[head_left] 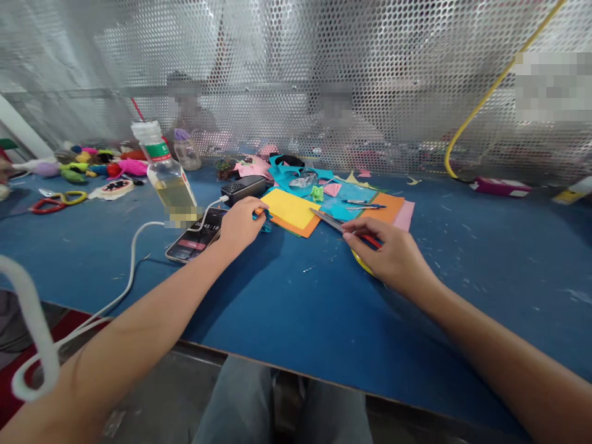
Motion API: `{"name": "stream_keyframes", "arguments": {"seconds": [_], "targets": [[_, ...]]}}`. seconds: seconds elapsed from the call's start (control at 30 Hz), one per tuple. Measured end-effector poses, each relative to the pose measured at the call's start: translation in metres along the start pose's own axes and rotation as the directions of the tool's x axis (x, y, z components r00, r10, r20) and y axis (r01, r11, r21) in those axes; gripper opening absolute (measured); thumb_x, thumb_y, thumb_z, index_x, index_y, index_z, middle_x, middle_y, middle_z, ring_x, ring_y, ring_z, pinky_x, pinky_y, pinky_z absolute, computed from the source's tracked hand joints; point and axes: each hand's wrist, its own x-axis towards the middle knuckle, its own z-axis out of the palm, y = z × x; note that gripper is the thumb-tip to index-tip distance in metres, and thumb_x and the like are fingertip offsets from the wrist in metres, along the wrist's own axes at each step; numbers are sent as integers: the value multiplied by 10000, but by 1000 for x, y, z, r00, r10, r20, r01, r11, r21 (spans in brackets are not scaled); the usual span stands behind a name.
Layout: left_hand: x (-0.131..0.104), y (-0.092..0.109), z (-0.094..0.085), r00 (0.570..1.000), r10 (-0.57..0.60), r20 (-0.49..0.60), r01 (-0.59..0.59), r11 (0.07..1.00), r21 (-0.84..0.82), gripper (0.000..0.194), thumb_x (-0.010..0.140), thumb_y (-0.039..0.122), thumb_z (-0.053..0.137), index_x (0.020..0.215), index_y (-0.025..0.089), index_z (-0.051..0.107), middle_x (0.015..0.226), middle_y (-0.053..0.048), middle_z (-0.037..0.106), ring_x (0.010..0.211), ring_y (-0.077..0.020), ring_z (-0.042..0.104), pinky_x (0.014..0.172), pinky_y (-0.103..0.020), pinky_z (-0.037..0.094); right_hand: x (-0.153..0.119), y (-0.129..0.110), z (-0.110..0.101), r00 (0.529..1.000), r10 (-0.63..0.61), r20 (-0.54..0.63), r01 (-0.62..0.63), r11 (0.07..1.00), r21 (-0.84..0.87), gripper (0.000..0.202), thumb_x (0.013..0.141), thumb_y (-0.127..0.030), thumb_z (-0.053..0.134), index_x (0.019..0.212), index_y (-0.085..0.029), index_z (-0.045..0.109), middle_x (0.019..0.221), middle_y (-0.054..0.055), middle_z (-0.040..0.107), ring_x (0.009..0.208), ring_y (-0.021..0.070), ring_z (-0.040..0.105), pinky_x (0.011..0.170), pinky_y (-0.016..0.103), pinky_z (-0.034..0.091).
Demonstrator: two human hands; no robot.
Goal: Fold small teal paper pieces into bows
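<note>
Your tabletop is blue, flecked with pale marks. The top paper sheet before you is plain yellow, with orange showing beneath it. Your scissors pair red and yellow on the handles with silvery blades. You have a white cable, a black speaker-like box, and a bottle with a green-and-red label. The perforated panel is silver-grey, dotted with a regular hole pattern. The small crumpled piece seems teal, though your fingers mostly cover it.

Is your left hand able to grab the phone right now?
Probably yes: the left hand is right by the phone, but it's busy with crumpled blue paper, and the cable crosses over.
</note>
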Motion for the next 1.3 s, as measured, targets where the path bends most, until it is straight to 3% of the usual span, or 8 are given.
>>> {"name": "stream_keyframes", "arguments": {"seconds": [0.2,0.37,0.6,0.7,0.87,1.07,1.2,1.3], "targets": [[0,-5,5,1000,26,6,-26,999,43,242,760,73,464,839,172,671,992,-66,664,979,-217,577,891,-389,461,10,14,-2,996,64,-64,-65,998,-16,224,787,-344,530,910,-191,638,799,55,679,724,198,634,701,366,515],[-5,9,9,990,139,26,-139,990,21,250,770,88,466,912,147,662,1055,-86,646,1018,-210,563,935,-393,433,25,40,-18,982,125,-144,-140,985,-99,273,809,-259,428,975,-171,626,936,87,685,810,201,633,745,369,503],[-16,34,12,910,369,189,-364,929,-59,216,804,200,509,965,177,651,1087,-79,636,1048,-211,562,945,-403,430,36,73,-31,973,229,12,-211,914,-346,178,802,-230,528,913,-172,655,884,102,674,803,249,626,744,442,487],[-17,35,12,887,405,221,-400,914,-71,211,811,227,505,959,193,652,1069,-75,643,1012,-214,581,910,-408,457,42,69,-16,974,211,82,-164,907,-389,241,874,-315,515,1045,-159,578,1047,66,609,892,173,596,785,390,495],[-16,34,11,887,409,214,-403,912,-73,198,798,205,501,920,178,654,1003,-84,665,953,-218,604,876,-405,476,59,54,18,982,82,170,-2,906,-424,316,875,-321,518,1151,-167,522,1160,82,550,972,197,571,807,410,491],[-17,33,12,889,411,202,-390,911,-135,187,801,201,493,878,154,657,988,-91,673,934,-219,610,875,-397,471,77,55,29,966,-27,256,139,890,-433,298,878,-318,513,1138,-172,531,1151,79,556,958,189,574,800,400,495],[-17,31,12,906,384,178,-349,916,-199,164,803,203,507,859,164,657,956,-76,681,930,-213,609,884,-390,462,76,46,25,979,-89,184,159,898,-410,252,887,-315,496,1082,-169,562,1109,75,580,940,181,580,803,395,491],[-19,36,7,954,285,98,-253,934,-252,220,852,255,481,993,150,615,1049,-94,652,999,-194,584,912,-363,450,62,25,21,980,-170,101,195,921,-337,230,908,-260,426,960,-147,620,995,100,642,921,211,601,801,408,483]]}}
